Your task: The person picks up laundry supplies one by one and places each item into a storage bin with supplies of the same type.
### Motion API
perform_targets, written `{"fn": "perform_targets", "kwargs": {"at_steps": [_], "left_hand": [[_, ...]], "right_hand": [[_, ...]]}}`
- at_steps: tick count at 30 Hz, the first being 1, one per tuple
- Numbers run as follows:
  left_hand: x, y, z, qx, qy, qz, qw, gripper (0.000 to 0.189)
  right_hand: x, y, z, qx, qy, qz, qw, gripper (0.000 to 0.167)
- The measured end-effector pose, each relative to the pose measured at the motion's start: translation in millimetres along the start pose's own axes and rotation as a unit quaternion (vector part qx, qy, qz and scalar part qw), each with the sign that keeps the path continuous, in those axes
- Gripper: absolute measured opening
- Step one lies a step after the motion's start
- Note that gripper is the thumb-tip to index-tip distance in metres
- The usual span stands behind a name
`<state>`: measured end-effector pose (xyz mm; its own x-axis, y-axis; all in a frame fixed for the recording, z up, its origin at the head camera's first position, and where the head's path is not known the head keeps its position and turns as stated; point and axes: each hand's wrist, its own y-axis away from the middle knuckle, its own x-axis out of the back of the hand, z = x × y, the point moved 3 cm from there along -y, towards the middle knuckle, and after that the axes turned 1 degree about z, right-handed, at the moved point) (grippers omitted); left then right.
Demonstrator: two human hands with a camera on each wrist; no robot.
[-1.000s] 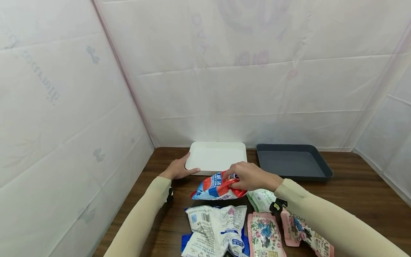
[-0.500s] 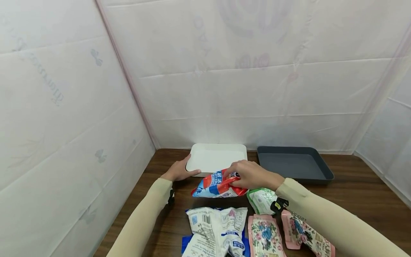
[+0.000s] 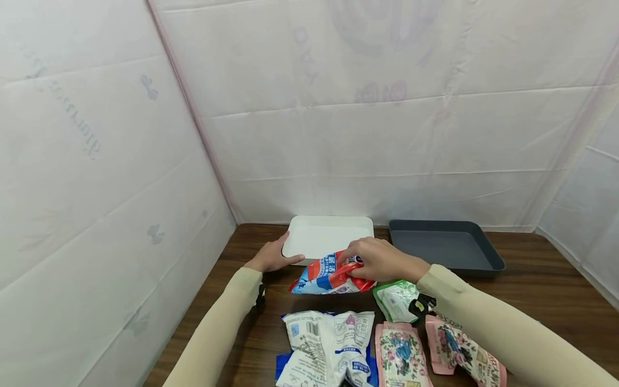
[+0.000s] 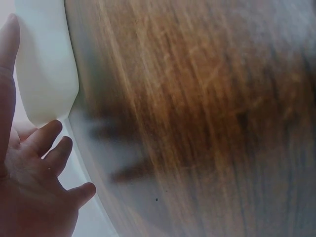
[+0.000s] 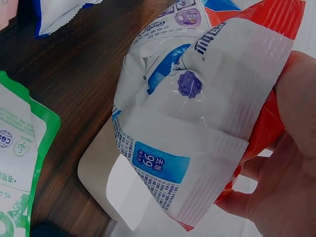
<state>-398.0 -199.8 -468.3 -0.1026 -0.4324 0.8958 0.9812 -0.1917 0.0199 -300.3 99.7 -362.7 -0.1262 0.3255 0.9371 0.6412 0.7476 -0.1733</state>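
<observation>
In the head view my right hand [image 3: 382, 259] pinches the top edge of a red and blue plastic packet [image 3: 316, 278], which is held above the table in front of the white tray [image 3: 329, 236]. From the right wrist, the packet's white printed back [image 5: 197, 118] shows, with thumb and fingers at its red sealed edge. At the tray's near left corner is my left hand [image 3: 273, 255], thumb along the front side and fingers along the left side. The left wrist view shows that hand [image 4: 34, 182] with fingers spread against the tray's wall [image 4: 47, 64].
A dark grey tray [image 3: 440, 244] stands right of the white one. Nearer lie white and blue packets [image 3: 329, 344], a green-edged white pouch [image 3: 396, 301] and two pink floral pouches [image 3: 401, 352], the second partly under my right forearm. White sheeting [image 3: 387, 134] encloses the brown table.
The right hand and the packet have risen slightly toward the white tray. The left hand stays at the tray's corner. The view has shifted slightly.
</observation>
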Motion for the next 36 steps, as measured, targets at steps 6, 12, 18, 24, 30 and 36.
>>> {"fn": "perform_targets", "kwargs": {"at_steps": [6, 12, 18, 24, 30, 36], "left_hand": [[-0.2, -0.6, 0.1, 0.006, 0.006, -0.001, 1.0000, 0.110], [1.8, -2.5, 1.2, 0.002, 0.009, 0.005, 0.9999, 0.110], [1.8, -3.6, 1.7, 0.001, 0.006, 0.003, 1.0000, 0.109], [0.5, -3.3, 0.1, 0.002, 0.009, 0.005, 0.9999, 0.110], [-0.5, -1.3, 0.4, 0.004, 0.017, 0.004, 0.9998, 0.108], [-1.5, -1.2, 2.4, 0.004, 0.016, 0.008, 0.9998, 0.108]], "right_hand": [[1.4, -1.2, 0.7, 0.004, 0.010, -0.001, 0.9999, 0.026], [3.5, -2.8, 2.0, 0.003, 0.012, 0.004, 0.9999, 0.026], [4.2, -3.3, 3.1, -0.003, 0.017, 0.008, 0.9998, 0.027], [2.7, -4.4, 4.0, -0.003, 0.015, 0.009, 0.9998, 0.027], [1.7, -4.7, 4.4, -0.001, 0.016, 0.012, 0.9998, 0.028], [2.8, -4.4, 4.9, -0.004, 0.021, 0.015, 0.9997, 0.028]]}}
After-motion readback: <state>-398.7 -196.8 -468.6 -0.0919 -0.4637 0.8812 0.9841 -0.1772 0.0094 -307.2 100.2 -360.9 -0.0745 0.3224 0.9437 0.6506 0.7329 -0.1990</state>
